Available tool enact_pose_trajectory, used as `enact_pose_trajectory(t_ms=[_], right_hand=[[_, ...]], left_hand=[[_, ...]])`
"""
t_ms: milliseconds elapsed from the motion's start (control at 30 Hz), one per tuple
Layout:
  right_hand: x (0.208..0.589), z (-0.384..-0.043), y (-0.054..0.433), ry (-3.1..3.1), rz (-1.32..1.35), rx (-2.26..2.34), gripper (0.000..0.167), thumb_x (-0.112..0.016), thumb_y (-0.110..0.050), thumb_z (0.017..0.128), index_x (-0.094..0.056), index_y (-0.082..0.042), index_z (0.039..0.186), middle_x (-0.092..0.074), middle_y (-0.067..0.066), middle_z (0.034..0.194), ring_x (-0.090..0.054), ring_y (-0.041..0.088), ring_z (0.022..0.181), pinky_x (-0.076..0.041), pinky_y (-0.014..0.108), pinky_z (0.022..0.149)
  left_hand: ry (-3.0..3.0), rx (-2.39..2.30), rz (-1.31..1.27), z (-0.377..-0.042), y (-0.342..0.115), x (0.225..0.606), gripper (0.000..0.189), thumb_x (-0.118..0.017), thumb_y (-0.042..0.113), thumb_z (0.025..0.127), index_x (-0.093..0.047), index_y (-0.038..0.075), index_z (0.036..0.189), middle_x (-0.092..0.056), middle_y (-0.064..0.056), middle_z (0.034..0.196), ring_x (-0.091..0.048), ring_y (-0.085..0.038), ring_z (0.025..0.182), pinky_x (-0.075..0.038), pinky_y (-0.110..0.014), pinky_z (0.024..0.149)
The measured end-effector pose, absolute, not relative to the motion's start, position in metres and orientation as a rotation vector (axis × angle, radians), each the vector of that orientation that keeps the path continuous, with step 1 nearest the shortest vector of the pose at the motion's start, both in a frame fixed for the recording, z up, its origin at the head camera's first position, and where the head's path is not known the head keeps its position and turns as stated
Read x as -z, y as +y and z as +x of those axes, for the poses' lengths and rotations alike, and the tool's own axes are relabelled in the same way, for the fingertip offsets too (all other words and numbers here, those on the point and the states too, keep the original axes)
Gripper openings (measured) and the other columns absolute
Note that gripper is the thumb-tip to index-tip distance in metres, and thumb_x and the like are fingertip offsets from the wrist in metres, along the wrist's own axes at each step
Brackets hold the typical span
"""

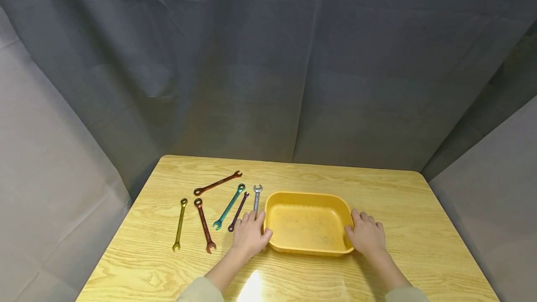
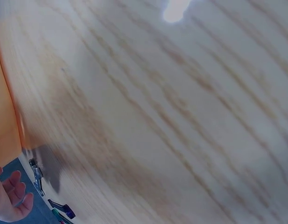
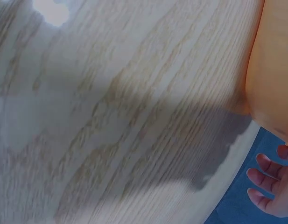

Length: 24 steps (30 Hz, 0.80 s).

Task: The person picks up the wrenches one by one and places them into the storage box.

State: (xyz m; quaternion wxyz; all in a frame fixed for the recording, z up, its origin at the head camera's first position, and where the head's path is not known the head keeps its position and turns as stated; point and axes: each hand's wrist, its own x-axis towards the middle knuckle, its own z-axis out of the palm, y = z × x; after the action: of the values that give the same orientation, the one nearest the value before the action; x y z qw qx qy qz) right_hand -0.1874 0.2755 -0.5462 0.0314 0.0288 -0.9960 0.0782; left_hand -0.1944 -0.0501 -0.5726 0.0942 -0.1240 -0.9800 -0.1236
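Observation:
A yellow plastic tub [image 1: 308,250] with rounded corners sits on the table, its inside bare apart from dark specks. My left hand [image 1: 250,236] holds its left end, thumb over the rim and fingers along the outer wall. At the opposite end my right hand [image 1: 367,233] grips the rim, with the thumb on the inner side. Just beyond the left hand lies a silver combination wrench [image 1: 257,193], its lower end hidden by the fingers. A purple wrench [image 1: 239,212] is close by. In the right wrist view, curled fingers [image 3: 263,179] show below the orange-looking tub wall [image 3: 274,70].
Left of the tub lie a teal wrench [image 1: 229,206], a dark red wrench [image 1: 203,223], another red wrench [image 1: 218,183] set slantwise behind, and a yellow-green wrench [image 1: 180,223]. Grey curtains [image 1: 293,83] hang behind and beside the wooden table [image 1: 419,246].

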Motion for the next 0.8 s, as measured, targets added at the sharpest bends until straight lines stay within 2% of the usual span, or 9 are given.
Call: enact_pose_trajectory(t_ms=[200, 433, 633, 800], right_hand=[[0.5485, -0.1893, 0.2766, -3.068, 0.088, -0.251, 0.044, -0.053, -0.028, 0.088, -0.044, 0.0, 0.121, -0.053, 0.022, 0.108, -0.05, 0.041, 0.099, -0.037, 0.058, 0.077], [0.5502, -0.1904, 0.2776, -3.062, 0.09, -0.253, 0.044, -0.053, -0.028, 0.087, -0.045, 0.0, 0.12, -0.053, 0.022, 0.107, -0.05, 0.041, 0.098, -0.036, 0.058, 0.077], [0.5507, -0.1902, 0.278, -3.052, 0.094, -0.251, 0.042, -0.054, -0.027, 0.086, -0.046, 0.0, 0.117, -0.054, 0.021, 0.104, -0.051, 0.041, 0.095, -0.037, 0.057, 0.074], [0.5511, -0.1908, 0.2777, -3.048, 0.091, -0.258, 0.042, -0.054, -0.027, 0.086, -0.046, 0.001, 0.117, -0.054, 0.021, 0.105, -0.051, 0.041, 0.095, -0.037, 0.056, 0.073]], left_hand=[[-2.905, 0.339, -0.379, -0.1951, -0.0494, 0.571, 0.034, -0.051, 0.04, 0.079, -0.049, 0.016, 0.102, -0.051, -0.002, 0.087, -0.044, -0.019, 0.076, -0.035, -0.03, 0.06], [-2.846, 0.361, -0.416, -0.1967, -0.051, 0.5684, 0.028, -0.055, 0.038, 0.078, -0.049, 0.016, 0.094, -0.05, 0.001, 0.083, -0.042, -0.017, 0.073, -0.033, -0.027, 0.059], [-2.835, 0.407, -0.455, -0.1967, -0.0539, 0.5665, 0.033, -0.052, 0.039, 0.081, -0.051, 0.014, 0.104, -0.055, 0.0, 0.09, -0.044, -0.016, 0.075, -0.035, -0.028, 0.061], [-2.778, 0.499, -0.465, -0.2011, -0.0577, 0.5649, 0.029, -0.049, 0.03, 0.084, -0.051, 0.01, 0.106, -0.057, -0.003, 0.093, -0.046, -0.017, 0.076, -0.04, -0.029, 0.064]])
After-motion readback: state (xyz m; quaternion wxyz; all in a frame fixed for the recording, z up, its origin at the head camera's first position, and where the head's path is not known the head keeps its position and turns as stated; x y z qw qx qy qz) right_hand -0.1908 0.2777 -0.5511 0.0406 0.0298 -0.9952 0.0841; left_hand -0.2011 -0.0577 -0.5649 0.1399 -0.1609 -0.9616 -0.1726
